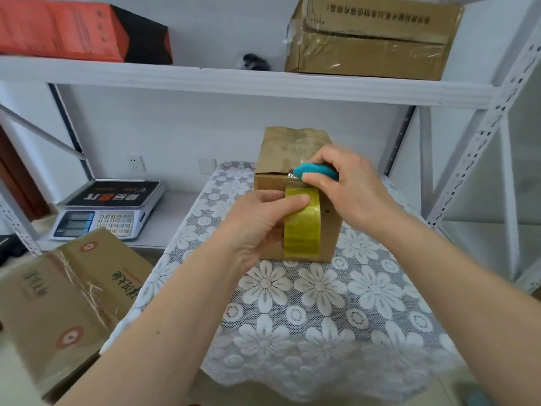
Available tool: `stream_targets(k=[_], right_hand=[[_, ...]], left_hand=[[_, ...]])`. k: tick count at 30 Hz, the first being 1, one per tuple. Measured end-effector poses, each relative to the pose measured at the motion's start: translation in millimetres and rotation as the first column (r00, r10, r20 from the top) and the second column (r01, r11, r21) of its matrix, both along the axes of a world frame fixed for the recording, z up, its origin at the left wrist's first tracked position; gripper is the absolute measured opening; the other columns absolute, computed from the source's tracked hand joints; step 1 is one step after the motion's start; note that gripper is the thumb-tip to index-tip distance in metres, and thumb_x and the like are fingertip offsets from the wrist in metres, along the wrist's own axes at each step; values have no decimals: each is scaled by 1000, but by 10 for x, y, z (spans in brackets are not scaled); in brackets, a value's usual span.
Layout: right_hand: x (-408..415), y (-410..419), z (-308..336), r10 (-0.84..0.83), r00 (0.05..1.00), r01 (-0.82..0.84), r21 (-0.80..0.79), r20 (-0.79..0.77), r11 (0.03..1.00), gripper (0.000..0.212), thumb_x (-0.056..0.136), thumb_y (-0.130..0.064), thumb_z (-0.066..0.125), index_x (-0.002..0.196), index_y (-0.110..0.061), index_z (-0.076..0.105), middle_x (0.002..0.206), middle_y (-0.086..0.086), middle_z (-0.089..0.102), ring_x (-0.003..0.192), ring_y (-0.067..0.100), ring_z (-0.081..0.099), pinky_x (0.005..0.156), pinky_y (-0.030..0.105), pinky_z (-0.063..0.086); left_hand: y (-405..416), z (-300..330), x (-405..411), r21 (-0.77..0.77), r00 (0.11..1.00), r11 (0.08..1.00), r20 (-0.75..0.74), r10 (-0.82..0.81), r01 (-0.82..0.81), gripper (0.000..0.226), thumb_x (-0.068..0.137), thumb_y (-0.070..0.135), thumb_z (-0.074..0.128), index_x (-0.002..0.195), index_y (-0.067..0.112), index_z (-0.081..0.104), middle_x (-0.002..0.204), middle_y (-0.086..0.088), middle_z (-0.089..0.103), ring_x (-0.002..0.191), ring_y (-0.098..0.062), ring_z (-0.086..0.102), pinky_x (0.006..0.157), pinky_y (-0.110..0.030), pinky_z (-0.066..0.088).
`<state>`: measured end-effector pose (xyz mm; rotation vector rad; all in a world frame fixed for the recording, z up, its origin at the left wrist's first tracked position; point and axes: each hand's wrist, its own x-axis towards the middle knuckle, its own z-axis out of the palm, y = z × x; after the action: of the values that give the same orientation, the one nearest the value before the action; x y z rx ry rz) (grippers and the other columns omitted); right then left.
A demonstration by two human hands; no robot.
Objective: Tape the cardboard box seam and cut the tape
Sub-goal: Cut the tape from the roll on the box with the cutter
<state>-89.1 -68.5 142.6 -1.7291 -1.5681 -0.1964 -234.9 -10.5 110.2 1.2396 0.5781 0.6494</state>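
Left hand: the left hand (257,227) gripped the tape roll (303,222), its thumb laid across the top of the roll and its fingers curled behind it
Right hand: the right hand (348,183) was clamped around a small teal cutter (316,171), thumb and fingers pinching its body, the tip pointing left at the box's top front edge
Tape roll: yellow-green and standing on edge, it was pressed against the front face of the cardboard box (292,159), just below the cutter
Tape strip: a bit of clear tape seemed to glint at the cutter's tip, though the blur there made it hard to tell
Cardboard box: it stood upright on the lace-patterned tablecloth (322,303), towards the far end of the table, with a dark gap along its top front seam
Left of the table: a weighing scale (108,210) sat on a low shelf, with a printed carton (67,300) nearer the camera
Upper shelf: an orange and black box (79,29) lay at the left and a taped brown carton (371,39) at the right
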Motion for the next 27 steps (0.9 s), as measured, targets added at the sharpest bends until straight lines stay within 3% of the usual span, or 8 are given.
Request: stream_targets(k=[6, 8, 10, 16, 21, 27], right_hand=[[8, -9, 2, 12, 988, -5, -47, 152, 999, 11, 87, -20, 63, 90, -10, 61, 88, -4, 54, 79, 13, 49, 65, 20, 35], [-1, -9, 34, 24, 983, -11, -73, 183, 997, 11, 88, -20, 63, 90, -9, 61, 90, -4, 52, 79, 12, 47, 65, 17, 33], [-14, -12, 61, 36, 979, -18, -91, 200, 996, 11, 88, -20, 62, 91, -9, 62, 92, -1, 54, 80, 13, 48, 67, 22, 36], [-47, -28, 127, 40, 961, -3, -133, 273, 991, 14, 90, -22, 58, 91, -8, 62, 94, 3, 56, 82, 18, 52, 69, 31, 42], [-59, -14, 159, 67, 940, -10, -170, 336, 985, 16, 91, -22, 57, 84, -8, 61, 90, 3, 54, 80, 19, 52, 72, 38, 46], [-54, -5, 164, 70, 940, -14, -167, 333, 986, 17, 91, -22, 57, 92, -8, 67, 92, 4, 56, 82, 19, 54, 75, 39, 47]], left_hand=[[38, -20, 23, 72, 997, 997, -67, 33, -28, 45, 67, 26, 82, 107, 8, 68, 94, -11, 75, 79, -20, 69, 76, -37, 57], [29, -24, 33, 38, 996, 998, -71, 60, -57, 38, 66, 27, 83, 96, 8, 70, 87, -10, 75, 74, -19, 68, 68, -33, 58], [25, -15, 45, -28, 995, 997, -68, 76, -78, 29, 72, 31, 78, 90, 10, 71, 82, -7, 74, 69, -17, 68, 59, -30, 55], [86, 16, 92, -122, 995, 989, -67, 79, -87, 23, 82, 27, 67, 99, 11, 69, 79, -3, 68, 60, -12, 62, 52, -25, 51], [93, 28, 78, -183, 996, 981, -63, 61, -72, 21, 83, 24, 66, 101, 13, 67, 80, -3, 68, 66, -13, 63, 61, -26, 55], [135, 19, 77, -182, 990, 975, -82, 114, -128, 13, 80, 20, 71, 90, 17, 64, 53, 8, 56, 44, -5, 48, 57, -21, 45]])
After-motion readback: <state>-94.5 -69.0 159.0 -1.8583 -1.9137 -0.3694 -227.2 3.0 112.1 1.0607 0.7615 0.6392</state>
